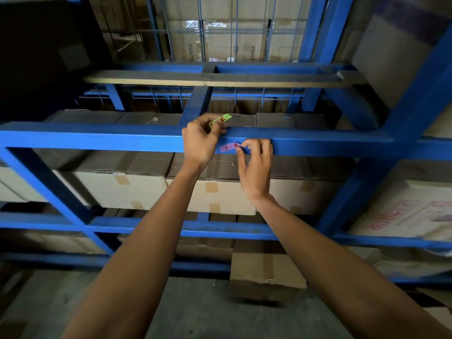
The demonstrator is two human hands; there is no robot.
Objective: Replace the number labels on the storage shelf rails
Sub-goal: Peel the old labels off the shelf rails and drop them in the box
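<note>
A small pink paper label [230, 147] on the front face of the blue metal shelf rail [97, 138] read "1-A" in red; its right end was covered by fingers. A small green paper label [221, 120] carried red marks, too hidden to read. Two brown cardboard cartons behind the wire mesh, one [186, 45] left of the other [247, 47], each showed "CHINA" printed vertically. Pink print on a white carton [411, 216] at the right was too blurred to read.

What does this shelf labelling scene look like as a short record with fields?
left hand: pinching green label above the rail
right hand: fingers on one end of pink label
pink label text: "1-A" visible, rest covered
pink label place: front face of blue rail
behind rail: taped cardboard boxes
</note>
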